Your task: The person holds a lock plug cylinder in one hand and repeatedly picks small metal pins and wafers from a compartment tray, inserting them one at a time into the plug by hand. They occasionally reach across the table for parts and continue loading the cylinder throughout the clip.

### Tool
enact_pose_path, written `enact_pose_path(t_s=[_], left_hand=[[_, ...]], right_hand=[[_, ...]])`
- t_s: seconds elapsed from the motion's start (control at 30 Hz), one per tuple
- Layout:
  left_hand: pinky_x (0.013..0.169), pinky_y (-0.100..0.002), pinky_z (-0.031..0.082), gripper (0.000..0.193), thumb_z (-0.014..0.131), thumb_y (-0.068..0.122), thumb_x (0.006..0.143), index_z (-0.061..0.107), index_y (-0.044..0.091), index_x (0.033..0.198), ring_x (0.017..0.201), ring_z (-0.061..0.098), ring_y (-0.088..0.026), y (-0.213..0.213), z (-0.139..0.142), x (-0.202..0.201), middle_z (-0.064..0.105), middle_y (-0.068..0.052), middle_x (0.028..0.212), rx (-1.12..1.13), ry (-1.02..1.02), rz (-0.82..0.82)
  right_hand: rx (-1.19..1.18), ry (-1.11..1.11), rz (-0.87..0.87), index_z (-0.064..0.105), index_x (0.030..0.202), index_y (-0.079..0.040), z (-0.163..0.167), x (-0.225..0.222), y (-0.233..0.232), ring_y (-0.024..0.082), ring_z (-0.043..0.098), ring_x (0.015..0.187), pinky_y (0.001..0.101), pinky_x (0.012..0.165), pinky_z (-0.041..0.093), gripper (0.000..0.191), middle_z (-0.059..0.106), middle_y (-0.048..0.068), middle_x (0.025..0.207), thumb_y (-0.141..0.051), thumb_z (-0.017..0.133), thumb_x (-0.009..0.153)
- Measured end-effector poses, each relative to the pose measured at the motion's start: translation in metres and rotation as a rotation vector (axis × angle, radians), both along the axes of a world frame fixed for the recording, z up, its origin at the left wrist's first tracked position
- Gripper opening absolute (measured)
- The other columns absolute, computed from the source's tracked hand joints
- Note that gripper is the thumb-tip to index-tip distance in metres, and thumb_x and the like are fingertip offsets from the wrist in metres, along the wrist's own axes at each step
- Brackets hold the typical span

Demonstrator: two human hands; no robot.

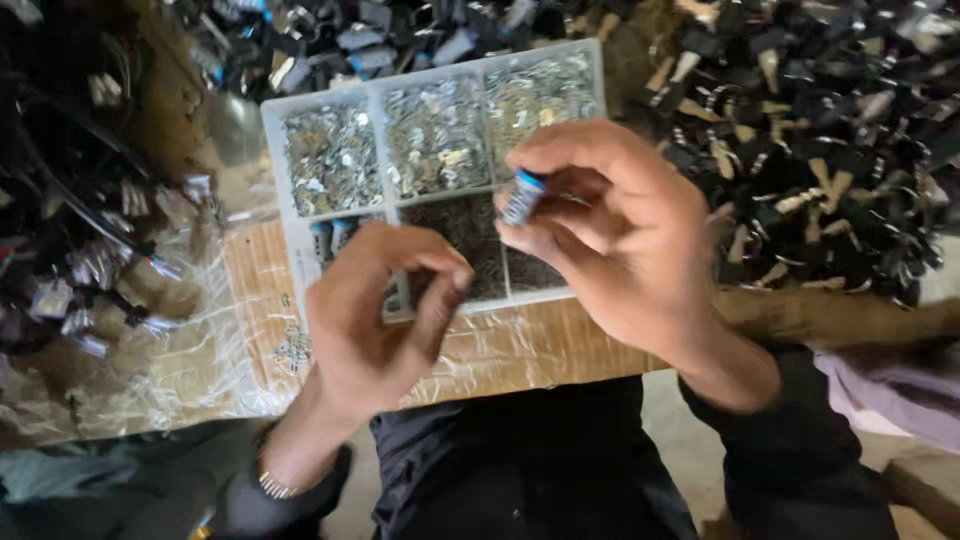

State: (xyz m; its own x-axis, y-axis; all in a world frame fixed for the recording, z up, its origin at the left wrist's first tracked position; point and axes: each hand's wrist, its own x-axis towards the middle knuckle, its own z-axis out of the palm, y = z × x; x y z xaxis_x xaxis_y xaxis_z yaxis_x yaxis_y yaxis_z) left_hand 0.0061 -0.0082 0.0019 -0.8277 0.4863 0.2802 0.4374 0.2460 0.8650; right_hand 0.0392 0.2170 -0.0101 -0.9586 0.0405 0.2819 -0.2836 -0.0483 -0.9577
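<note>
There is just the one view, from a camera on the person's head, tipped steeply down over the table and close in. The left hand and right hand fill the middle of the frame. The white compartment tray sits just beyond them in the upper centre, dark heaps of parts run off the upper right, and the person's lap lies along the bottom edge.
</note>
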Motion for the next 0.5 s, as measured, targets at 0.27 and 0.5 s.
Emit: enact_pose_path(t_s=[0.27,0.5], left_hand=[[0.066,-0.043,0.054,0.015,0.075,0.012,0.094,0.064,0.002,0.093,0.075,0.066,-0.028,0.068,0.062,-0.020,0.065,-0.010,0.079,-0.352,0.281,-0.565],[0.063,-0.040,0.059,0.014,0.071,0.008,0.079,0.064,0.007,0.091,0.083,0.071,-0.030,0.201,-0.040,-0.048,0.068,-0.012,0.080,-0.683,0.774,-0.395]], right_hand=[[-0.451,-0.151,-0.396,0.063,0.121,-0.001,-0.005,0.145,0.027,0.025,0.070,0.099,0.0343,0.083,0.066,0.040,0.064,0.017,0.120,0.014,0.077,0.087],[-0.573,-0.391,-0.338,0.062,0.115,0.001,-0.054,0.232,-0.015,0.031,0.067,0.101,0.0409,0.080,0.065,0.041,0.057,0.021,0.124,0.017,0.076,0.080]])
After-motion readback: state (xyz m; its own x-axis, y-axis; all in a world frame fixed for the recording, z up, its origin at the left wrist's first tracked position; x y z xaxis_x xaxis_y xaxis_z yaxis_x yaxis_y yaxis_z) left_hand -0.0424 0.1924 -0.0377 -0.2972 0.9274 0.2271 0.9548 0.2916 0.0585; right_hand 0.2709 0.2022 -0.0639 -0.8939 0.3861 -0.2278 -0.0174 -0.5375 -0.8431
